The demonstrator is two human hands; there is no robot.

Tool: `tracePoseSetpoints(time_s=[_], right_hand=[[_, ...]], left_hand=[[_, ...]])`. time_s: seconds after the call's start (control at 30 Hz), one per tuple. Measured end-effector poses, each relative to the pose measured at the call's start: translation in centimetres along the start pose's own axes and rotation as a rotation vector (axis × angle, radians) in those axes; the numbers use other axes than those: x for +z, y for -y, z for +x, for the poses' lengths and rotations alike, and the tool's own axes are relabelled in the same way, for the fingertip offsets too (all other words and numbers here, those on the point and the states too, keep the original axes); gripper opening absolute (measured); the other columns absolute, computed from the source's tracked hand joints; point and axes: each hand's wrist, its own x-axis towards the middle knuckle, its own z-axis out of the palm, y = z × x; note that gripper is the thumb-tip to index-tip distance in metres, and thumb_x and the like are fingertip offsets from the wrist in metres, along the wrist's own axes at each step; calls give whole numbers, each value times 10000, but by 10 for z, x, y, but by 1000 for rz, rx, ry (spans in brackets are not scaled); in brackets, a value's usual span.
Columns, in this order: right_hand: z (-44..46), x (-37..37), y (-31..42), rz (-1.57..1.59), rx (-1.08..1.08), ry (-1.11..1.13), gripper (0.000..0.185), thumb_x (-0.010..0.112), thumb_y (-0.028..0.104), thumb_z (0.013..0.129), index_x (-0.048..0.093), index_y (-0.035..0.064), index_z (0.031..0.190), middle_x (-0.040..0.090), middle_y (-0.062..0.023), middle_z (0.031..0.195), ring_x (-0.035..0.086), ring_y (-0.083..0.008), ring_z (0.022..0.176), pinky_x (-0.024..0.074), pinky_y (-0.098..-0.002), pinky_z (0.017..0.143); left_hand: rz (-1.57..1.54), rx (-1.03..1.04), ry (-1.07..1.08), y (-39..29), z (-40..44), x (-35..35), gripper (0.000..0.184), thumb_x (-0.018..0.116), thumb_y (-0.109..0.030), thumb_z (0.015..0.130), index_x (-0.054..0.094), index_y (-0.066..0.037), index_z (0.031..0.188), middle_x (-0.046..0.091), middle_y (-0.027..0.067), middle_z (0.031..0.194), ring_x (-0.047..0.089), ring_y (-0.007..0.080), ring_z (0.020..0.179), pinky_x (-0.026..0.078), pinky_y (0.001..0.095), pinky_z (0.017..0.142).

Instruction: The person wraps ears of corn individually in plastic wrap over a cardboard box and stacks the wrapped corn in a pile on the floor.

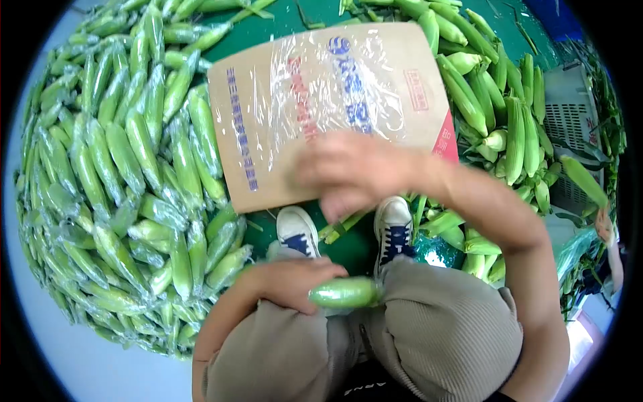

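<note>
Holding a cob (pixel 348 293), apparently wrapped, just off centre towards 6 o'clock, with left hand (pixel 300 281) closed on its 9 o'clock end and right knee (pixel 449 321) beside its 3 o'clock end. With right hand (pixel 355 171) blurred over the 6 o'clock edge of the board (pixel 268 191), near film (pixel 375 87); cannot tell whether with fingers apart, together or clamped on something.

Could drop the cob: gripped by one end only, and slick-looking. Could tear or crease film by snagging it, or lift several layers at once if clinging. Could topple the heap (pixel 120 154) at 9 o'clock by knocking it, being loosely stacked.

By count: one cob in hand, one board, two shoes (pixel 295 224), two own hands, plus one co-worker's hand (pixel 605 228) at 3 o'clock. At least one crate (pixel 573 110) between 2 and 3. Too many to count: heaped cobs at 9, unwrapped cobs (pixel 516 141) around 2.
</note>
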Motion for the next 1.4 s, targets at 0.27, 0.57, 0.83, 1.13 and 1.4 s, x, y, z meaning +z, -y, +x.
tracePoseSetpoints(time_s=[0.27, 0.57, 0.83, 1.13, 1.4], right_hand=[[-51, 117, 92, 1150, 783, 85, 700, 904, 344, 800, 550, 51, 1328, 648, -107, 1179, 627, -208, 1080, 537, -361, 916], [-130, 56, 43, 325, 860, 211, 278, 712, 297, 932, 741, 38, 1030, 703, -194, 1083, 683, -378, 1040, 550, -491, 879], [-310, 11, 25, -404, 1536, 724, 573, 714, 204, 836, 606, 160, 1397, 535, -106, 1439, 490, -335, 1370, 449, -533, 1126], [-286, -85, 99, 19, 1621, 145, 742, 857, 206, 681, 582, 123, 1365, 597, -149, 1166, 560, -379, 1217, 485, -518, 984], [-335, -23, 43, -270, 1498, 414, 690, 652, 0, 809, 417, 6, 1458, 535, -256, 1457, 537, -446, 1341, 474, -466, 1111]], left_hand=[[-456, 260, -1070, 26, -45, 8, 380, 820, -182, 837, 731, -47, 1181, 730, 142, 1251, 676, 229, 1108, 496, 418, 1085], [-725, 190, -1807, 107, -84, 39, 367, 669, -84, 1016, 525, -58, 1352, 642, 108, 1209, 601, 211, 1110, 446, 460, 1095], [424, -238, -2165, 71, -47, 10, 563, 741, 24, 895, 504, -4, 1405, 497, 164, 1433, 493, 315, 1349, 350, 479, 1199], [595, 56, -1712, 38, -18, -60, 502, 764, -16, 828, 602, -28, 1303, 592, 169, 1332, 552, 363, 1277, 392, 494, 1159], [799, -222, -1338, 46, 23, -83, 579, 725, -191, 910, 584, -104, 1466, 485, 117, 1609, 413, 353, 1515, 285, 546, 1245]])
